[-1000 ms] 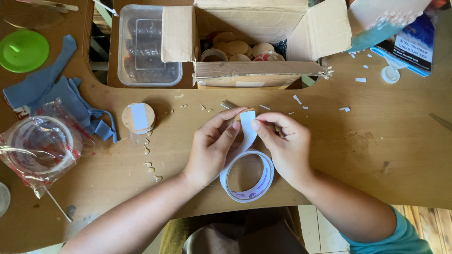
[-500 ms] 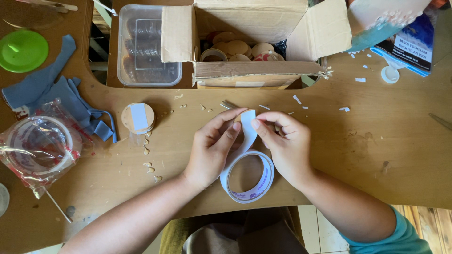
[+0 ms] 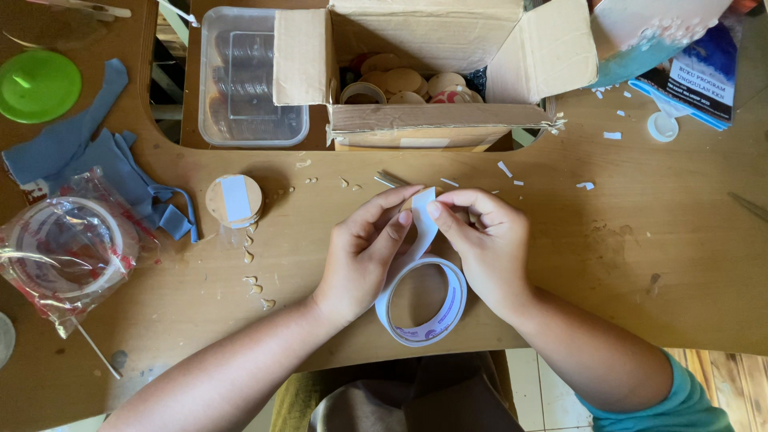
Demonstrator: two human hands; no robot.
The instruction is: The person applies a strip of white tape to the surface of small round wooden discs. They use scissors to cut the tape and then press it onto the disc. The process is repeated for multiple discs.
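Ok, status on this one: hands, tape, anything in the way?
Left hand and right hand pinch the white tape strip. Tape roll on table edge. Nothing between hands.

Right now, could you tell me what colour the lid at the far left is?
Bright green; the lid shows best in the head view.

both forearms come up from the bottom edge and angle inward, so the hands meet in the middle. the left hand [image 3: 364, 256] is curled, thumb and forefinger extended and pressed toward the right hand [image 3: 484, 244], whose thumb and forefinger are pinched tight, the other fingers folded beneath. a teal sleeve covers the right upper arm.
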